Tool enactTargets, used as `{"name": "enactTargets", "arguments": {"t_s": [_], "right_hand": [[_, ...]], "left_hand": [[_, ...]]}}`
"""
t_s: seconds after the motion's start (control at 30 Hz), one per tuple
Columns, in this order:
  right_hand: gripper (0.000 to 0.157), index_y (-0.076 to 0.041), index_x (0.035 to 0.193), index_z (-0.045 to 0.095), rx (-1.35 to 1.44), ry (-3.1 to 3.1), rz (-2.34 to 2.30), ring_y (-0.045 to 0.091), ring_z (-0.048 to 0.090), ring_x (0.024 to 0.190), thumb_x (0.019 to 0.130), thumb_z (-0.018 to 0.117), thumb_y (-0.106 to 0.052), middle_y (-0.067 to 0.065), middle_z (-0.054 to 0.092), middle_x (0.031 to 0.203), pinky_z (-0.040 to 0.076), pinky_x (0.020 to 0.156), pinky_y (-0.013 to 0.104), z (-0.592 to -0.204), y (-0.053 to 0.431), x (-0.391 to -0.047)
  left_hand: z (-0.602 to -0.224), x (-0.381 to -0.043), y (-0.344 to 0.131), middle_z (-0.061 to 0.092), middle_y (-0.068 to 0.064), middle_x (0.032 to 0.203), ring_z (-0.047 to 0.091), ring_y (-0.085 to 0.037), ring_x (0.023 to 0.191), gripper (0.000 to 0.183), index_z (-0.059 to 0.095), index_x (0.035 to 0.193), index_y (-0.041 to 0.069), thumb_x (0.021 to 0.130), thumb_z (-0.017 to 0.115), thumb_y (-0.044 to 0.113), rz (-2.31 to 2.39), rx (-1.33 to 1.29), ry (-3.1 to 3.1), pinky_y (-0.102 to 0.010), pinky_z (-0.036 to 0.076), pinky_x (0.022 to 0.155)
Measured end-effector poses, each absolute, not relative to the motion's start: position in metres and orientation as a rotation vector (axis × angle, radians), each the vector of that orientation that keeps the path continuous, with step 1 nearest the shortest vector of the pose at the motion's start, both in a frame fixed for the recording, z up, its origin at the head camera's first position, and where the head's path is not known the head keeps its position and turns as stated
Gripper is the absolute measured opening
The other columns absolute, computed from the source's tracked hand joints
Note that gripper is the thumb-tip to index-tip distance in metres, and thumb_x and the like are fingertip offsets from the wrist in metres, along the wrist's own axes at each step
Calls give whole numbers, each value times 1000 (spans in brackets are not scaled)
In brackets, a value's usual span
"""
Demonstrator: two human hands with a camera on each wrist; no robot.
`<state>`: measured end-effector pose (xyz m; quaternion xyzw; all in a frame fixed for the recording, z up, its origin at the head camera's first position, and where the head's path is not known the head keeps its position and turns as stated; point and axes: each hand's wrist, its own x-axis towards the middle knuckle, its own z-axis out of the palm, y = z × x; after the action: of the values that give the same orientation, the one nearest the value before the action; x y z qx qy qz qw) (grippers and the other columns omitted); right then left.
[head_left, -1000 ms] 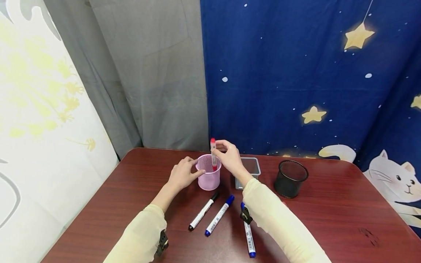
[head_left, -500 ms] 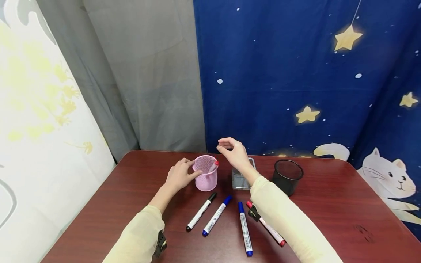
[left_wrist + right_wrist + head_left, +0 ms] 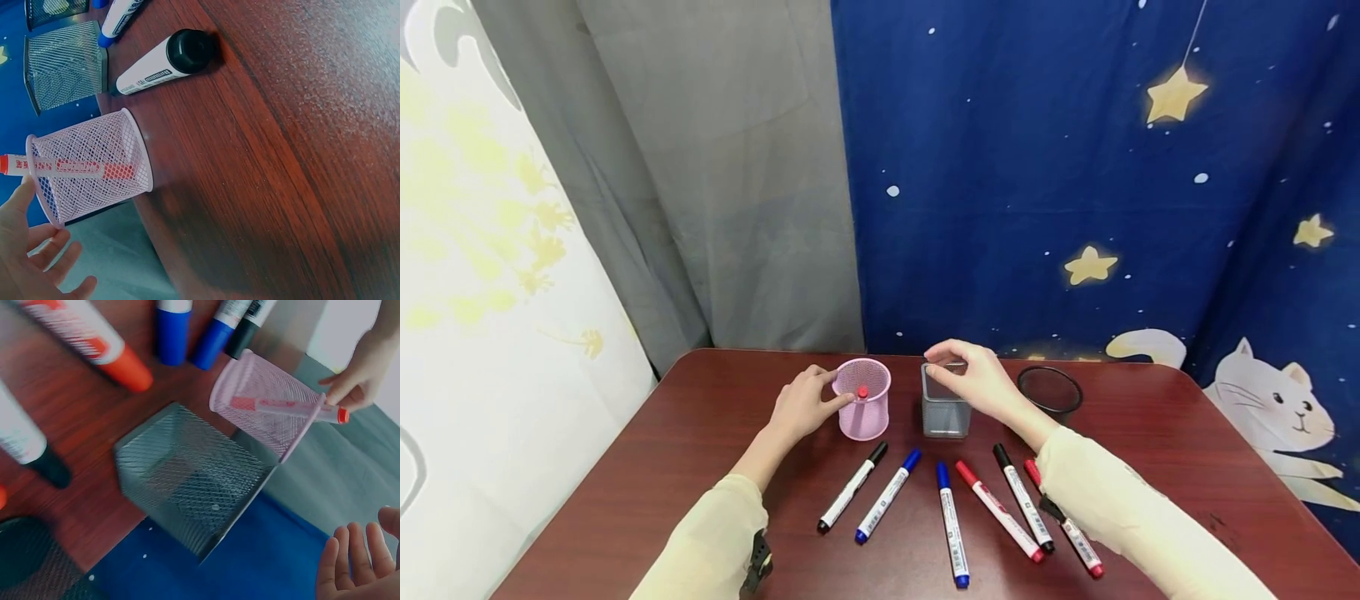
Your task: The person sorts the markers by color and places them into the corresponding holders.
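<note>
A pink mesh pen cup (image 3: 863,422) stands upright near the back of the table. My left hand (image 3: 802,405) holds it by the rim, thumb on the near side and fingers on the left side. Inside leans a red-capped marker (image 3: 65,167), its red end sticking out past the rim in the left wrist view. My right hand (image 3: 979,380) hangs over the grey square mesh pen holder (image 3: 946,417) with loosely bent fingers and nothing in them. In the right wrist view, this holder (image 3: 194,475) looks apart from the fingers.
A black round mesh pen cup (image 3: 1051,390) stands at right, partly behind the right forearm. Several markers lie in front: black (image 3: 852,488), blue (image 3: 887,497), another blue (image 3: 952,525), red (image 3: 1000,511), another black (image 3: 1024,498) and another red (image 3: 1078,542). Curtains hang behind the table.
My right hand has let go of the red marker, which dropped into the pink pen cup, and moved right over the grey holder. My left hand stays on the pink cup's rim.
</note>
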<state>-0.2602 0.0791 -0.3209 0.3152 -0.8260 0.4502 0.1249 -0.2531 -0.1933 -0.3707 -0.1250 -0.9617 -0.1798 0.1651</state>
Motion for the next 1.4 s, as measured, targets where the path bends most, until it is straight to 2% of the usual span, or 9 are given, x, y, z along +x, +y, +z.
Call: {"name": "enactTargets", "arguments": {"t_s": [0.27,0.57,0.83,1.07,1.3,1.4], "right_hand": [[16,-15,93,64,1105,-2355,1021,8,55,74,78,67,-13,-4,62,86,45,60,29,-333,103,-241],[18,-19,91,64,1209,-2328,713,4,53,80,74,70,-15,-11,57,87,44,65,25,-354,132,-222],[20,-20,90,62,1352,-2299,524,3,45,64,73,69,-13,-11,56,85,38,57,17,-379,153,-211],[21,-20,88,62,1459,-2272,454,0,49,77,70,70,-12,-14,54,83,42,64,19,-401,164,-205],[27,-15,89,62,1629,-2127,232,6,50,81,65,68,-3,-8,55,87,43,67,21,-418,169,-205],[23,-15,89,63,1659,-2071,84,8,50,81,68,65,-6,-6,56,89,42,64,22,-422,169,-203]], "left_hand": [[-371,-253,-196,56,-9,98,54,-25,91,55,60,112,2,76,64,43,-512,-358,-2724,-44,43,69],[-371,-251,-197,56,-9,99,53,-25,92,56,59,114,3,77,63,44,-528,-343,-2735,-45,42,71],[-370,-247,-196,56,-10,99,53,-26,92,56,59,113,2,77,63,44,-525,-353,-2738,-45,42,72],[-369,-248,-195,56,-10,98,53,-25,92,57,59,113,2,77,63,45,-518,-357,-2735,-45,42,72],[-369,-248,-193,55,-10,98,53,-25,91,56,59,114,2,76,63,44,-526,-358,-2740,-45,42,71],[-369,-248,-192,55,-9,98,53,-25,90,56,59,114,3,76,64,44,-529,-361,-2745,-44,42,70]]}}
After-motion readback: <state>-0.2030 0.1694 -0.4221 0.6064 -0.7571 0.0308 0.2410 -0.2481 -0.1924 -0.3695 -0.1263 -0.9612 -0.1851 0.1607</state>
